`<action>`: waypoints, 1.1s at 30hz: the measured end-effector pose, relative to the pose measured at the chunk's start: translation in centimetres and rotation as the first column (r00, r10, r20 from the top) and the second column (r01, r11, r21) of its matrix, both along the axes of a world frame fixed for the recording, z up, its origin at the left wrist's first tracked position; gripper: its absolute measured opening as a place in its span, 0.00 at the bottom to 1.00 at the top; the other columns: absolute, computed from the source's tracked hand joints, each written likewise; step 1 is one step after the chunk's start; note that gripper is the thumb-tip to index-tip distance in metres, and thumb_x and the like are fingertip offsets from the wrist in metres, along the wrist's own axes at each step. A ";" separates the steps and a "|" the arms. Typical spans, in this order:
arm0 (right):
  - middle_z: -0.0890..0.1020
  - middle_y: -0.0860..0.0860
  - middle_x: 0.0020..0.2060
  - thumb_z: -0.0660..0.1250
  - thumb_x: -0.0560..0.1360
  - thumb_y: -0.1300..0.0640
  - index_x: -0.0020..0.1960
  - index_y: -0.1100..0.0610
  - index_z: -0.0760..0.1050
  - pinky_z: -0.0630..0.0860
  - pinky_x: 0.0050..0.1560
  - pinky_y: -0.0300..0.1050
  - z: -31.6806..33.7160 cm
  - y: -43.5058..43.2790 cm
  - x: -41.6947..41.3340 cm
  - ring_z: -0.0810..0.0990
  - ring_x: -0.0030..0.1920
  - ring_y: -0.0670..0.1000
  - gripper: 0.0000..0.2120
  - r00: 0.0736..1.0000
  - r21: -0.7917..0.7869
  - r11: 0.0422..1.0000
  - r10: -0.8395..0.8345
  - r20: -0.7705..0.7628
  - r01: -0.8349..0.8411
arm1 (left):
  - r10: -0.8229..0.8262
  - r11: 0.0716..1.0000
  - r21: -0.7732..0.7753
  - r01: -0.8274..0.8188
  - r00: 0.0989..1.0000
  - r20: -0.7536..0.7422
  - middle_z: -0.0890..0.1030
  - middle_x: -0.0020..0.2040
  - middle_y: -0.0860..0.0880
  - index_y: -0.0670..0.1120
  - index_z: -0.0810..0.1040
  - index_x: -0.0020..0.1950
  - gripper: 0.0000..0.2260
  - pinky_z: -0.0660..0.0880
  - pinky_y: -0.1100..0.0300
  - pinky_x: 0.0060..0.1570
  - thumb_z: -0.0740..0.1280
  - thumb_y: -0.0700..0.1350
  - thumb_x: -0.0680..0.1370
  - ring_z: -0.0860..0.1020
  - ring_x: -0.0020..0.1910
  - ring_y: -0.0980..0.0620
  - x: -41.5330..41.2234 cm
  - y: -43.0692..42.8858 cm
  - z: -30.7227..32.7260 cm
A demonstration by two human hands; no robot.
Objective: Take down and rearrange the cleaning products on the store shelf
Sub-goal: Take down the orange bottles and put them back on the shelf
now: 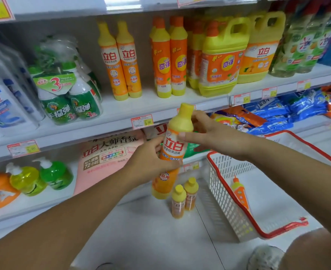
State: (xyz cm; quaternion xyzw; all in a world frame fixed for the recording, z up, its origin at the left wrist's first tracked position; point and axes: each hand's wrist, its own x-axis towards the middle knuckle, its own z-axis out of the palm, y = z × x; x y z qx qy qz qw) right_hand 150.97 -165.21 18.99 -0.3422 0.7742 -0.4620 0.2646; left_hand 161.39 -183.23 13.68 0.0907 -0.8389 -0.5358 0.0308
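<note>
Bottles first: up and to the left of the grip, two tall yellow-and-orange dish-soap bottles [124, 61] stood side by side on the middle shelf [102, 121], labels facing out as a shopper would want them. Then came the left hand [149, 158], fingers wrapped round the lower body of a matching bottle [173, 149] and taking its weight from under the label. That bottle was in the air just in front of the shelf edge, nearly upright, its cap tipped a shade to the right. On to the right hand [215, 137]: thumb across the front of the shoulder, fingers curled behind the neck, steadying the top. Two hands on it, I'd say, so the label could be turned square.

Straight below the grip, two more yellow-capped bottles [184, 199] stood close together on the floor, seemingly parked there to wait their turn. Right of the grip sat a white basket with a red rim [277, 231], one orange-capped bottle [238, 190] leaning against its wall nearest the hands. Whether the held bottle was bound for floor or shelf, I couldn't tell.
</note>
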 end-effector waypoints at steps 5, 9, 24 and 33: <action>0.68 0.54 0.72 0.58 0.78 0.36 0.77 0.49 0.60 0.66 0.69 0.47 -9.0 2.2 -1.7 0.70 0.70 0.53 0.32 0.977 0.421 0.907 0.066 -0.202 0.026 | 0.082 0.991 -0.117 -0.059 0.975 0.206 0.84 0.52 0.57 0.57 0.75 0.60 0.34 0.80 0.52 0.55 0.77 0.58 0.55 0.82 0.51 0.58 1.6 -3.3 -6.9; 0.65 0.62 0.72 0.62 0.79 0.42 0.79 0.54 0.55 0.63 0.71 0.52 -17.1 4.9 -3.0 0.66 0.72 0.62 0.34 0.946 0.492 0.847 -0.038 -0.321 0.201 | 0.218 0.975 -0.094 -0.200 0.935 0.278 0.84 0.50 0.52 0.55 0.76 0.54 0.30 0.80 0.48 0.52 0.77 0.57 0.54 0.83 0.49 0.49 1.4 -5.0 -14.6; 0.71 0.57 0.72 0.59 0.82 0.45 0.81 0.45 0.45 0.73 0.46 0.52 -26.9 9.3 -3.1 0.79 0.57 0.64 0.33 0.894 0.454 0.813 -0.169 -0.414 0.364 | 0.397 0.893 0.036 -0.449 0.822 0.408 0.82 0.44 0.61 0.58 0.78 0.51 0.24 0.74 0.64 0.40 0.78 0.50 0.57 0.79 0.43 0.65 1.5 -1.1 -28.2; 0.70 0.58 0.71 0.60 0.81 0.45 0.80 0.45 0.45 0.77 0.50 0.57 -26.8 9.0 -3.1 0.78 0.61 0.64 0.35 0.895 0.471 0.801 -0.170 -0.413 0.370 | 0.372 0.906 0.031 -0.422 0.828 0.420 0.83 0.49 0.57 0.54 0.77 0.57 0.25 0.73 0.63 0.45 0.80 0.48 0.62 0.81 0.49 0.56 1.5 -0.8 -28.8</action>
